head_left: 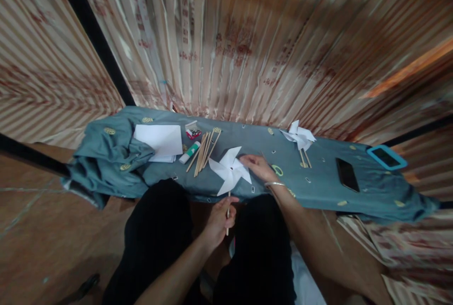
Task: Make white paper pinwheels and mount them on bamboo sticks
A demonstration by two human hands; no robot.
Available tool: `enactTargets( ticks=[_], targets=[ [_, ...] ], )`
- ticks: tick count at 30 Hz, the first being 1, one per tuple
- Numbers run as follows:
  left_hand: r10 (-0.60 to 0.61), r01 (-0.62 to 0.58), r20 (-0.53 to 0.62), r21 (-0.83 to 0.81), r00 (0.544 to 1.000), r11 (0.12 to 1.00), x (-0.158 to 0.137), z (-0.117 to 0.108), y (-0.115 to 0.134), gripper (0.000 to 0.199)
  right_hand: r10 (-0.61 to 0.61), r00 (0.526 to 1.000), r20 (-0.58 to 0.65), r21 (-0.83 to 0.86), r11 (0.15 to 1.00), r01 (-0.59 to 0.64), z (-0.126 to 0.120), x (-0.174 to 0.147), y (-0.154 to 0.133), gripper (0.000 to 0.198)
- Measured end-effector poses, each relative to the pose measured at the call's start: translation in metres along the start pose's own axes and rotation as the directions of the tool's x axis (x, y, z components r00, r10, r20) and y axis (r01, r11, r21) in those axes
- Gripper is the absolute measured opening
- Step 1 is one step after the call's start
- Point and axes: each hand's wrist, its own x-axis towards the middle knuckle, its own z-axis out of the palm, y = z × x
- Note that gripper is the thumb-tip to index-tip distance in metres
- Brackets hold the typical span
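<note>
A white paper pinwheel [231, 169] on a thin wooden stick is held in front of me, its blades over the front part of the cloth-covered bench. My left hand [220, 220] is closed around the stick between my knees, below the bench edge. At the pinwheel's right side, my right hand [259, 167] has its fingers drawn together on the edge of a blade. The fingertips are partly hidden there. A bracelet [274, 184] circles the right wrist. Left of the pinwheel lie several loose wooden sticks [202, 154].
A glue stick [189, 152], a small open box of metal pieces [193, 131] and white paper sheets [161, 141] lie to the left. Rightward are another pinwheel [299, 136], a green tape ring [277, 170], a phone [347, 174] and a blue-framed device [386, 157]. A striped curtain [226, 50] hangs behind.
</note>
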Motion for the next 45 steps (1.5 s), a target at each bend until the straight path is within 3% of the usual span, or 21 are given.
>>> enactTargets(
  ticks=[4,7,10,12,17,23,27,30,33,45],
  targets=[
    [0.033,-0.034,0.039,0.015,0.999,0.999,-0.002,0.006,0.01,0.052,-0.022,0.984,-0.179,0.086,0.996,0.038,0.002,-0.009,0.003,0.071],
    [0.08,-0.082,0.058,0.018,0.995,0.997,-0.004,0.015,0.024,0.055,-0.017,0.943,-0.333,0.159,0.985,0.074,0.005,-0.013,0.0,0.073],
    [0.145,-0.146,0.069,0.013,0.987,0.989,-0.003,0.026,0.041,0.054,-0.001,0.872,-0.49,0.261,0.954,0.148,0.008,-0.016,-0.007,0.064],
    [0.184,-0.184,0.073,0.006,0.98,0.983,0.001,0.036,0.053,0.054,-0.01,0.857,-0.515,0.285,0.941,0.183,0.011,-0.019,-0.012,0.054],
    [0.254,-0.255,0.128,-0.007,0.959,0.967,0.018,0.058,0.074,0.052,-0.033,0.896,-0.444,0.3,0.936,0.183,0.022,-0.032,-0.02,0.042],
    [0.3,-0.323,0.211,0.082,0.93,0.943,0.038,0.072,0.09,0.048,-0.008,0.906,-0.423,0.475,0.849,0.229,0.029,-0.037,-0.024,0.043],
    [0.293,-0.328,0.233,0.129,0.927,0.936,0.045,0.07,0.095,0.046,0.022,0.957,-0.288,0.693,0.694,0.193,0.033,-0.038,-0.032,0.045],
    [0.274,-0.319,0.24,0.17,0.931,0.933,0.048,0.065,0.093,0.046,0.044,0.972,-0.231,0.82,0.546,0.17,0.034,-0.038,-0.039,0.041],
    [0.227,-0.276,0.226,0.214,0.947,0.937,0.048,0.057,0.089,0.049,0.078,0.98,-0.184,0.877,0.463,0.128,0.033,-0.037,-0.044,0.032],
    [0.203,-0.253,0.21,0.248,0.956,0.935,0.049,0.053,0.081,0.051,0.099,0.988,-0.115,0.873,0.485,0.053,0.041,-0.031,-0.048,0.024]
  ],
)
